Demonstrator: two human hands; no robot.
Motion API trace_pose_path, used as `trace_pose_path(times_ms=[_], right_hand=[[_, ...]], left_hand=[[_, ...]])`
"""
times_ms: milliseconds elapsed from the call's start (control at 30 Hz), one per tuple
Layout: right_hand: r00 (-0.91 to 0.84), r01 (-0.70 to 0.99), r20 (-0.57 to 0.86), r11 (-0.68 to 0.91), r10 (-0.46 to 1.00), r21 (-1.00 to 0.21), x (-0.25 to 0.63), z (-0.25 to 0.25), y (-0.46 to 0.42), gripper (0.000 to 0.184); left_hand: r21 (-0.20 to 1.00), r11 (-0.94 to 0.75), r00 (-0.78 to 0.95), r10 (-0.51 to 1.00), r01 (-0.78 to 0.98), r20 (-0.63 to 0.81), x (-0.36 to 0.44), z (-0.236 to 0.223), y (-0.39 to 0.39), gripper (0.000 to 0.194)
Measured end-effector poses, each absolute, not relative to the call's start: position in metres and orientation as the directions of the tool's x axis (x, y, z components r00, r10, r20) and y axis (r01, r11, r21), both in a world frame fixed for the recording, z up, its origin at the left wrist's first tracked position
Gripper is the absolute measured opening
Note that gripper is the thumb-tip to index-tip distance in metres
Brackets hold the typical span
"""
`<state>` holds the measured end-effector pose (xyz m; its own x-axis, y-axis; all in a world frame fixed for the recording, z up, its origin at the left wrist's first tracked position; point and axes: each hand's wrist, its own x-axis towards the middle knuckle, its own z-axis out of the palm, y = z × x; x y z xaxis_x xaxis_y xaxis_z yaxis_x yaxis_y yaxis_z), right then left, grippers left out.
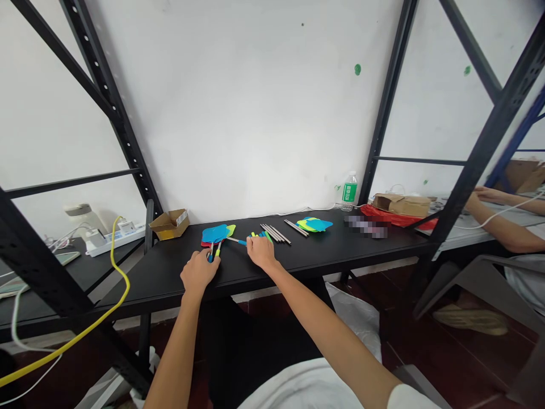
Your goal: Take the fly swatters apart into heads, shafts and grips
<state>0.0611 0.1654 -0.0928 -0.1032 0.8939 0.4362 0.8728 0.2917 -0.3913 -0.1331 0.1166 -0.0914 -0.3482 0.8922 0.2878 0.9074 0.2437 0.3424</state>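
Observation:
My left hand (199, 271) is at the front of the black table top (170, 278), shut around a slim blue and green stick (215, 251). Just beyond it lie blue and lime cut sheets (215, 233) over a red piece. My right hand (260, 253) pinches a thin rod with a blue sleeve (236, 241), and its fingertips touch a row of short coloured tubes (259, 234). To the right lie loose metal rods (275, 234), a second small group of rods (296, 227), and more blue and lime cut sheets (315, 225).
A green-labelled water bottle (349, 192) and a cardboard box on a red bag (400, 205) stand at the table's right end. A small cardboard tray (170, 224) sits at the left. Black shelf uprights (123, 142) flank the table. A co-worker's forearm (502, 227) rests at the far right.

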Motion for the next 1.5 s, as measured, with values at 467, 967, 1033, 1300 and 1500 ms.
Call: trace_pose_path(times_ms=[467,967,1033,1300,1500], right_hand=[[-0.258,0.822,0.414,0.423,0.873,-0.381,0.064,-0.095,0.167,0.037],[-0.16,0.831,0.446,0.364,0.88,-0.42,0.0654,-0.0914,0.1645,0.037],[-0.18,0.823,0.449,0.384,0.875,-0.418,0.0658,-0.0903,0.1627,0.037],[-0.156,0.828,0.464,0.371,0.872,-0.42,0.0659,-0.0917,0.164,0.037],[-0.197,0.818,0.46,0.403,0.866,-0.409,0.066,-0.0915,0.163,0.036]], left_hand=[[0.345,0.233,-0.337,0.899,0.909,0.282,-0.1329,-0.0894,0.1162,0.052],[0.365,0.214,-0.328,0.899,0.906,0.29,-0.1329,-0.0891,0.115,0.048],[0.368,0.212,-0.329,0.898,0.905,0.292,-0.1335,-0.0902,0.1158,0.047],[0.375,0.209,-0.331,0.896,0.903,0.295,-0.1338,-0.0898,0.1144,0.046],[0.378,0.215,-0.334,0.898,0.901,0.287,-0.1332,-0.089,0.1147,0.047]])
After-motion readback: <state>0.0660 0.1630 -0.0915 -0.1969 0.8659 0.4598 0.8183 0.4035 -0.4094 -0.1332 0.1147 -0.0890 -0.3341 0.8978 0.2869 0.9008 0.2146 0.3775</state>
